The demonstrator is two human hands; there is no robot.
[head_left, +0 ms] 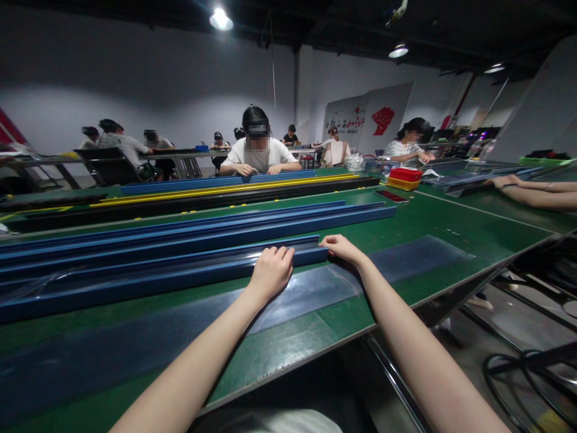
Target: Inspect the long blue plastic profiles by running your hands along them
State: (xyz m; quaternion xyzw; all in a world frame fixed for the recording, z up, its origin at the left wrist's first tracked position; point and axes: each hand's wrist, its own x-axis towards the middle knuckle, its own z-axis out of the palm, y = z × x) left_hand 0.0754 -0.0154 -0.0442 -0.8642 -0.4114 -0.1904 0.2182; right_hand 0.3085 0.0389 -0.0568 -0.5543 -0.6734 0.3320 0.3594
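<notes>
A long blue plastic channel [148, 272] lies across the green bench [433, 222] in front of me, running off to the left. My left hand [271, 270] is curled over its near wall close to the right end. My right hand [341, 248] pinches that right end with fingers closed. A dark translucent sheet [315, 288] lies flat on the bench under and before the channel.
More blue channels [202, 224] lie parallel behind, then yellow and black ones [225, 193]. Red and yellow trays [404, 178] stand at the far right. A person faces me across the bench; another person's forearms [536, 191] rest at the right. The bench edge drops off near me.
</notes>
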